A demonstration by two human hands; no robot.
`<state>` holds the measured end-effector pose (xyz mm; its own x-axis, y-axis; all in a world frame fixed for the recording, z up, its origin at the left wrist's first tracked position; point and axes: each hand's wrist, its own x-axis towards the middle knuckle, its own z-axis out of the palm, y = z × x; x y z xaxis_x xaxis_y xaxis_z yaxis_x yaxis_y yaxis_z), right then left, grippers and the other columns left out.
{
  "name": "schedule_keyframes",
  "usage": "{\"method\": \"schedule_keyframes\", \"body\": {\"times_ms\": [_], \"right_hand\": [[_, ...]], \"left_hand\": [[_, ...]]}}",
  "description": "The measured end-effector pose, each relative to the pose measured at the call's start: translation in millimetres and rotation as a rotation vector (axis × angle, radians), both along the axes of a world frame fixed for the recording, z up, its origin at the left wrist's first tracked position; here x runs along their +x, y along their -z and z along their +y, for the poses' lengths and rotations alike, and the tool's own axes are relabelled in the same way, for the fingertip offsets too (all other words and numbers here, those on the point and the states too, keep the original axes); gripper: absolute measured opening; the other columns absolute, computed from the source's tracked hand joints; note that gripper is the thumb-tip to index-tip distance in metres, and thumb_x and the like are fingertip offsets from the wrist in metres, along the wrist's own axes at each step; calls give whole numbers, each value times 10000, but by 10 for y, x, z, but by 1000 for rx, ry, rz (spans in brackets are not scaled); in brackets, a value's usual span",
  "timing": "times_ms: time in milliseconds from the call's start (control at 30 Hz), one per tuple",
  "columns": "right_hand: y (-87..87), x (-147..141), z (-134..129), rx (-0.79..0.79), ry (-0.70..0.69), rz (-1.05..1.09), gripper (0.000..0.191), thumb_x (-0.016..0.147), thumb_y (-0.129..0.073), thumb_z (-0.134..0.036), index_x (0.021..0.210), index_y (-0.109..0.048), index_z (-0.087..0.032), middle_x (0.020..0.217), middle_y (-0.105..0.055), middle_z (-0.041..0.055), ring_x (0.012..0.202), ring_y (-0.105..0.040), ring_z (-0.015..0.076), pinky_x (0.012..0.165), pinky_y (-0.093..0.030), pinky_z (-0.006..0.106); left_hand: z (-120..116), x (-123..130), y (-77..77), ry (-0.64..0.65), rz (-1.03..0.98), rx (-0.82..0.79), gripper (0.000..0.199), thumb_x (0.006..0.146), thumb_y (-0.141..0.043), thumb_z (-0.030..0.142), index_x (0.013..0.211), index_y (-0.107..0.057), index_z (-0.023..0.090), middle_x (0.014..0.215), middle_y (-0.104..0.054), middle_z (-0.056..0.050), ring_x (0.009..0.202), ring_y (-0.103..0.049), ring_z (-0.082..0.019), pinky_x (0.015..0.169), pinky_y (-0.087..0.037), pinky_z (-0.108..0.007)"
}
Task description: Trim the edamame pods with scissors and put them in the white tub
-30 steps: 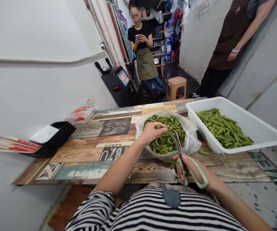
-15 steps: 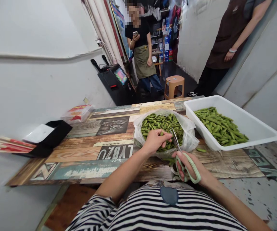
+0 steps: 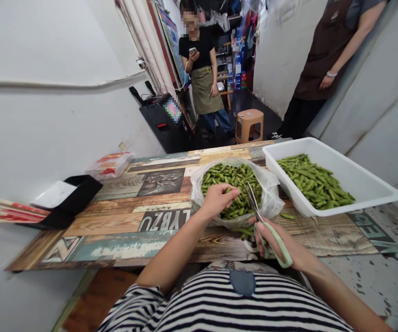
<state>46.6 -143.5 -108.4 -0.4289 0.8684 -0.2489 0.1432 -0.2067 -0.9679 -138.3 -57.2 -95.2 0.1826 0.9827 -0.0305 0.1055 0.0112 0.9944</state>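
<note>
The left hand point(image 3: 218, 200) is pinched, thumb against forefinger, and a green pod point(image 3: 228, 190) appears to be held there, largely hidden by the fingers. The handles of the green-handled scissors point(image 3: 258, 216) are gripped by the right hand point(image 3: 290, 244); the narrow blades are slightly parted, with the tips directed away from the body, just beside the left fingertips. A fingertip could be nicked if the blades were brought together while the pinch was placed between them, or if the gaze were lifted. Both hands are positioned over the near part of the pile of pods point(image 3: 216, 175), contained in a clear plastic bag point(image 3: 273, 203) with its rim folded outward. The film could be snagged or cut if the blades were lowered too far, and pods could be spilled if the soft rim were pressed down. To the right, a white tub point(image 3: 368, 184) is partly filled with more pods. Between bag and tub, a loose pod point(image 3: 287, 215) is left on the patterned table point(image 3: 116, 219); it could be swept off by a passing forearm.
</note>
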Motion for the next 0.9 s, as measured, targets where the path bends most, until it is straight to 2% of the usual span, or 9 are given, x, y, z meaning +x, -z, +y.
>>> {"method": "schedule_keyframes", "body": {"times_ms": [200, 367, 467, 567, 600, 667, 733, 800, 900], "right_hand": [[24, 17, 22, 60, -32, -66, 402, 873, -416, -566, 942, -511, -182, 555, -469, -55, 448, -469, 85, 425, -397, 202], [127, 12, 47, -49, 28, -118, 418, 824, -466, -604, 826, -502, -187, 487, -438, -76, 334, -419, 76, 312, -347, 187], [136, 10, 47, -73, 60, -58, 423, 815, -476, -608, 891, -496, -192, 509, -448, -78, 355, -436, 79, 324, -375, 191], [83, 7, 34, -58, 53, 20, 448, 819, -450, -626, 904, -473, -187, 566, -463, -67, 415, -466, 82, 388, -424, 211], [61, 5, 28, -52, 46, 29, 455, 821, -438, -633, 893, -466, -184, 585, -471, -61, 435, -476, 84, 410, -435, 218], [24, 1, 17, -44, 31, 32, 458, 831, -415, -636, 862, -458, -181, 608, -483, -49, 464, -489, 89, 446, -444, 231], [4, -2, 10, -43, 20, 21, 454, 840, -401, -633, 817, -452, -182, 600, -480, -46, 465, -487, 90, 459, -439, 237], [-4, -5, 9, -44, 18, 3, 456, 844, -394, -632, 769, -442, -185, 585, -475, -44, 457, -481, 90, 461, -432, 241], [-1, -8, 17, -44, 25, -13, 469, 827, -403, -650, 751, -435, -189, 581, -475, -44, 449, -479, 93, 453, -424, 243]], "left_hand": [[-95, 23, -63, 123, 59, -88, 317, 688, -662, 420, 708, -605, 109, 504, -520, 32, 367, -351, -34, 378, -232, -186], [-93, -46, -131, 157, 28, -139, 292, 698, -644, 385, 691, -589, 98, 569, -569, 1, 370, -378, -22, 387, -248, -175], [18, -210, -201, 100, -116, -180, 205, 661, -630, 278, 764, -569, 112, 697, -621, -35, 445, -481, -45, 402, -263, -158], [183, -390, -279, -50, -224, -146, 202, 621, -558, 225, 806, -530, 150, 699, -591, -13, 472, -491, -67, 390, -220, -155], [240, -435, -296, -107, -167, -88, 177, 625, -538, 227, 786, -528, 155, 663, -563, 1, 465, -467, -67, 396, -217, -159], [348, -491, -300, -154, 125, 89, 131, 638, -544, 232, 742, -559, 154, 612, -520, 15, 493, -445, -76, 442, -273, -177], [445, -503, -264, -75, 544, 262, 123, 636, -583, 213, 743, -624, 168, 625, -547, 5, 576, -481, -106, 535, -348, -206], [532, -486, -206, 69, 898, 356, 152, 637, -609, 183, 772, -677, 201, 721, -618, -21, 701, -537, -150, 628, -381, -230], [642, -441, -139, 198, 1134, 383, 163, 640, -640, 157, 770, -708, 229, 827, -665, -54, 816, -567, -192, 684, -381, -239]]}}
